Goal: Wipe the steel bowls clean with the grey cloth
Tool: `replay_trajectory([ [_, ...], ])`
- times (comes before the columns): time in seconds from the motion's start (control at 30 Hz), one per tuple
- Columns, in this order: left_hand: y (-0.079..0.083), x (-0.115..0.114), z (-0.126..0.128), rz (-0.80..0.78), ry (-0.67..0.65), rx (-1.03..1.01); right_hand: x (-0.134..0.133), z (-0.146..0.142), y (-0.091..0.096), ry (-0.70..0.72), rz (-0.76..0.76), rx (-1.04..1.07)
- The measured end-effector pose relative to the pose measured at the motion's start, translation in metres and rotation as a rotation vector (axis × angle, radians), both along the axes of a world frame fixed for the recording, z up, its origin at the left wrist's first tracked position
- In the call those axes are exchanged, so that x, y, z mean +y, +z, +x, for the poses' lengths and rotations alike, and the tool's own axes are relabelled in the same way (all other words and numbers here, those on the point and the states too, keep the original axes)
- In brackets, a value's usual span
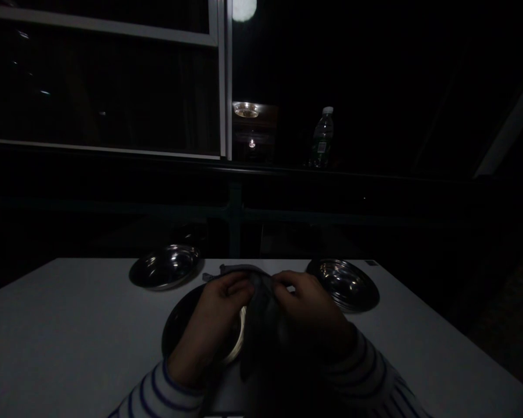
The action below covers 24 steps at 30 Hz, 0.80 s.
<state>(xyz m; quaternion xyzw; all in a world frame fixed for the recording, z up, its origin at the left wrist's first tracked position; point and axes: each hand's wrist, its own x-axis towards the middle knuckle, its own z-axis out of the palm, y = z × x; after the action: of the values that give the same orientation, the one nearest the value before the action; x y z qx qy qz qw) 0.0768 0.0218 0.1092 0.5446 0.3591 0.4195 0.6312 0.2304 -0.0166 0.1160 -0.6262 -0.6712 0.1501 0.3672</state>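
Note:
A dark grey cloth (261,307) hangs between my two hands, its upper edge a paler grey band. My left hand (220,307) pinches it from the left, thumb and fingers closed. From the right, my right hand (307,302) grips the same cloth near its top. Below my left hand and forearm, a shiny metal bowl (178,322) stands on the table, partly covered by them. The lower part of the cloth fades into shadow, so its full shape is hard to make out.
On the white table (78,331), another metal bowl (165,268) stands back left and one more metal bowl (344,284) back right. Beyond the table, a clear plastic bottle (322,139) with a white cap stands by the dark window (224,87). The scene is dim.

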Motion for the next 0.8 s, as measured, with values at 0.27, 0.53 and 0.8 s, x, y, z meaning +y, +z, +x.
replay_trajectory([
  [0.27, 0.012, 0.022, -0.033, -0.012, 0.074, 0.088, 0.017, 0.048, -0.005, 0.037, -0.114, 0.508],
  [0.53, 0.013, 0.037, -0.053, 0.109, 0.323, 0.075, 0.011, 0.066, 0.001, -0.133, 0.072, 0.692],
  [0.8, 0.016, 0.04, -0.057, 0.306, 0.279, 0.346, 0.006, 0.076, 0.006, -0.116, 0.049, 0.3],
])
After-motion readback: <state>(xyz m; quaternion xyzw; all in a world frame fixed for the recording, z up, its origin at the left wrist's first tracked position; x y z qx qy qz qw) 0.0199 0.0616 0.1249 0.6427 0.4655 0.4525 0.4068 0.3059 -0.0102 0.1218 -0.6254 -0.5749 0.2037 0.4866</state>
